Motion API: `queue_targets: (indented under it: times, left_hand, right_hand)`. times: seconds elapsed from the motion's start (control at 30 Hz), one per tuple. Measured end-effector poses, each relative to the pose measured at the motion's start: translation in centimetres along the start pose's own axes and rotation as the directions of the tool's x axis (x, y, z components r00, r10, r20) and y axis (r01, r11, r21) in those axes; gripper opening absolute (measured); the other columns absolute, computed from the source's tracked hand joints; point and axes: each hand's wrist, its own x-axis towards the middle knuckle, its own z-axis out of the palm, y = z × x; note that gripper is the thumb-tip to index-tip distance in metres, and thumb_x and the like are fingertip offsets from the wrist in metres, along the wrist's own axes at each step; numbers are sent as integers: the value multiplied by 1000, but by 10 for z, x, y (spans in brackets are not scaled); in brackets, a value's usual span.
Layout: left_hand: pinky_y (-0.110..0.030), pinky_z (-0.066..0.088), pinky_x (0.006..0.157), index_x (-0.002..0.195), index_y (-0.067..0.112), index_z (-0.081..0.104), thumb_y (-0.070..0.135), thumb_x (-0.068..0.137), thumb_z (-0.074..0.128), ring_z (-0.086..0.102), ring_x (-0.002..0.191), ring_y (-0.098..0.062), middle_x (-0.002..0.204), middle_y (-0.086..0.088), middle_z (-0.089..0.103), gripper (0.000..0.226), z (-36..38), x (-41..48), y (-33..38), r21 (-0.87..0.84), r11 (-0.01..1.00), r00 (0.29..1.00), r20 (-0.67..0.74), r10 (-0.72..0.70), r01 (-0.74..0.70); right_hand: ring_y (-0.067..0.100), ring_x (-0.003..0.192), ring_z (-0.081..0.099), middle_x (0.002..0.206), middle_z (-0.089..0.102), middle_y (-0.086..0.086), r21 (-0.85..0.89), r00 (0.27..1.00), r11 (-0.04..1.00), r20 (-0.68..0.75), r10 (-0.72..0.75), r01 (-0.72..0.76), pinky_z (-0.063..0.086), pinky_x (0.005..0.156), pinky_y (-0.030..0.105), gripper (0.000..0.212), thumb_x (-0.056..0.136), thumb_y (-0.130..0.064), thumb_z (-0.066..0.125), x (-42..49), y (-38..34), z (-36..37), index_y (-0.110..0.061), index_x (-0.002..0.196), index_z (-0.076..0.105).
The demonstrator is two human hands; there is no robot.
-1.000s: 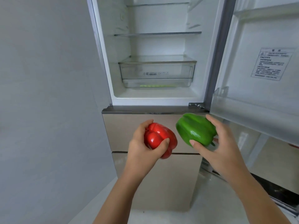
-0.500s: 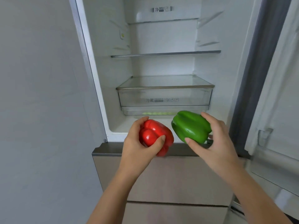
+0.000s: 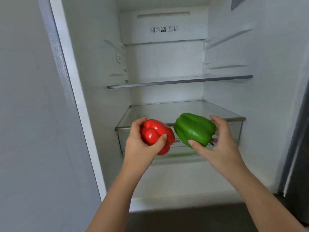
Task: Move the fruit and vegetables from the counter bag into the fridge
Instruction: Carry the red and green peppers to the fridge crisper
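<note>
My left hand (image 3: 139, 148) grips a glossy red bell pepper (image 3: 155, 134). My right hand (image 3: 220, 144) holds a green bell pepper (image 3: 194, 128) with its stem pointing down to the right. Both peppers hang side by side in front of the open fridge (image 3: 167, 64), at the height of the clear crisper drawer (image 3: 237, 129) and the front edge of its glass cover (image 3: 175, 111). Neither pepper touches the fridge. The counter bag is out of view.
A glass shelf (image 3: 180, 82) crosses the fridge above the drawer cover. Something green shows faintly through the drawer's bottom (image 3: 178, 154). A pale wall (image 3: 30, 114) stands close on the left. The dark door edge (image 3: 299, 156) runs down the right.
The view has closed in on the fridge and tilted up. Both hands with their peppers have risen from the lower drawer fronts to the crisper drawer's height.
</note>
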Motion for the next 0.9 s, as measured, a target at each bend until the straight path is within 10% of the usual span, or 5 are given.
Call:
queue_targets:
  times: [0.9]
  left_hand:
    - [-41, 48, 90, 130, 12, 40, 17, 70, 79, 49, 98, -20, 112, -2, 46, 72, 35, 184, -64, 150, 977, 989, -18, -149, 150]
  right_hand:
    - [9, 102, 43, 121, 43, -3, -24, 954, 999, 299, 31, -25, 35, 82, 22, 79, 67, -31, 79, 208, 57, 70, -19, 132, 36]
